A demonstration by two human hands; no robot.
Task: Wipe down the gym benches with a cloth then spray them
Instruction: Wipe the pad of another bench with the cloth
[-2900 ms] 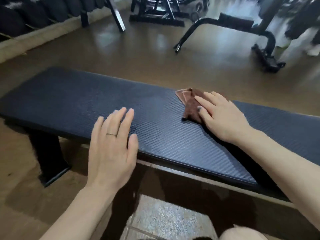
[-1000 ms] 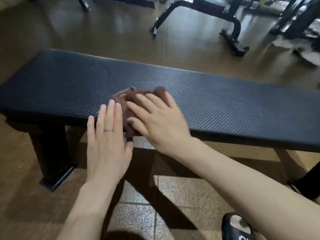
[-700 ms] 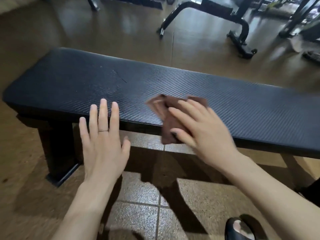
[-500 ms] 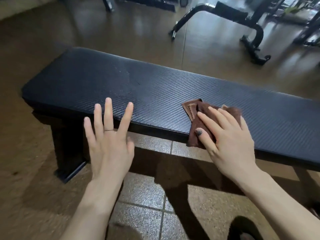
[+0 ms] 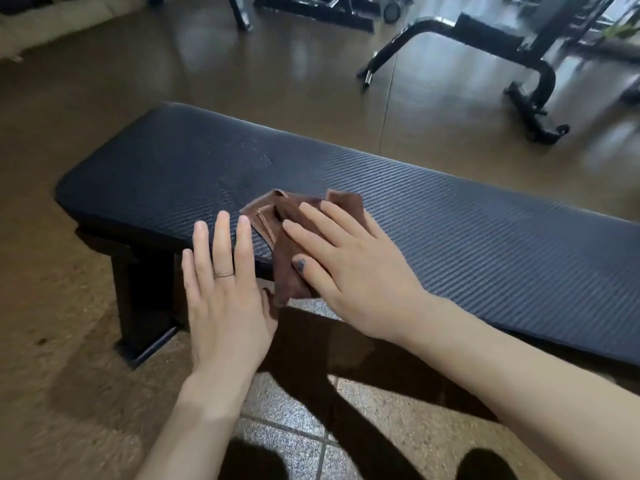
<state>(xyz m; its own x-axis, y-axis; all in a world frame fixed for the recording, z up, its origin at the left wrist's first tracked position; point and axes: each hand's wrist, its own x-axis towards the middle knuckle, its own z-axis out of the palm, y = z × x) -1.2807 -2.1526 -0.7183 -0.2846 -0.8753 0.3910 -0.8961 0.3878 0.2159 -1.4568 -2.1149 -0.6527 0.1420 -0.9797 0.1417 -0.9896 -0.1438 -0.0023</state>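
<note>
Pressing flat, right hand (image 5: 349,268) pins cloth (image 5: 277,230); left hand (image 5: 225,299) open.

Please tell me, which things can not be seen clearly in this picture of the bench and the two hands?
- Head view: bench runs off the right edge; its right end and support are unseen.
- Cloth: the right hand covers its middle.
- No spray bottle is in frame.
- Gym equipment behind: blurred, cut by the top edge.
- Left hand: contact with the bench unclear.

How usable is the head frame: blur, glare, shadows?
Head view: hands and cloth fairly sharp, right hand flat on the cloth, left hand open at the bench edge; far floor soft with glare patches; hard arm shadows on the tiles; bench edges bow from the wide-angle lens.
</note>
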